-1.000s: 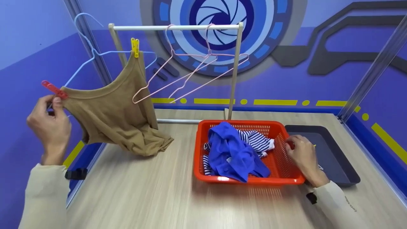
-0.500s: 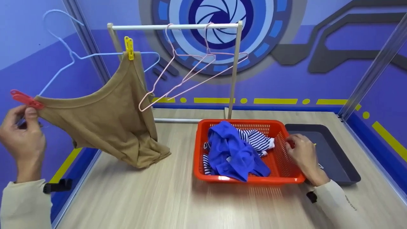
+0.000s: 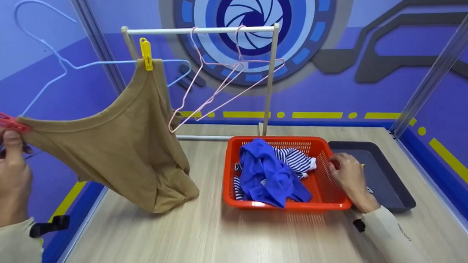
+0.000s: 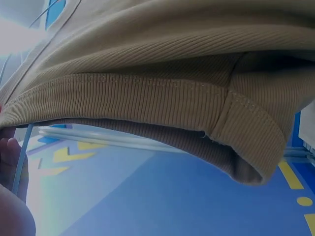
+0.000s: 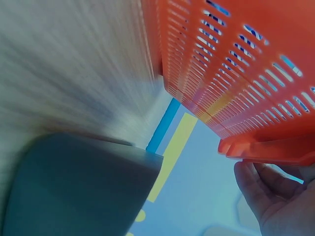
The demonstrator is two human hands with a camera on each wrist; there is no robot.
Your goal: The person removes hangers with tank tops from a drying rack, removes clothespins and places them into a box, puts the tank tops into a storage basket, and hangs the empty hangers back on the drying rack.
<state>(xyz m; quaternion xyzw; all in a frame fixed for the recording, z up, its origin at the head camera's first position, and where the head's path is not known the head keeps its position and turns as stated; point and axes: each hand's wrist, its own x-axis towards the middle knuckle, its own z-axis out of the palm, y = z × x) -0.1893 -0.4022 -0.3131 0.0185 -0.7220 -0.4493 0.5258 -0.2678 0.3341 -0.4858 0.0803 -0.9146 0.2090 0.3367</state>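
At the left edge of the head view, my left hand [image 3: 14, 179] grips a light-blue clothes hanger [image 3: 104, 62] at its end, beside a red clothespin [image 3: 16, 124]. A brown tank top [image 3: 120, 138] hangs from it, the other strap held by a yellow clothespin [image 3: 146, 54]. The top's lower hem touches or nearly touches the table. The left wrist view has its ribbed armhole [image 4: 147, 98] close up. My right hand [image 3: 349, 179] holds the right rim of a red basket [image 3: 285, 207], fingers curled over it. Inside lie a blue garment [image 3: 268, 175] and a striped one [image 3: 296, 160].
A drying rack [image 3: 201, 31] stands at the back, two pink hangers [image 3: 215, 64] on its bar; the near one sits close beside the tank top. Right of the basket lies a dark grey tray [image 3: 387, 171], partly hidden by my right hand. Walls bound the table [image 3: 182, 233].
My left hand has moved left and toward me, drawing the hanger and tank top along. The nearer pink hanger has swung slightly right. My right hand has stayed at the basket rim.
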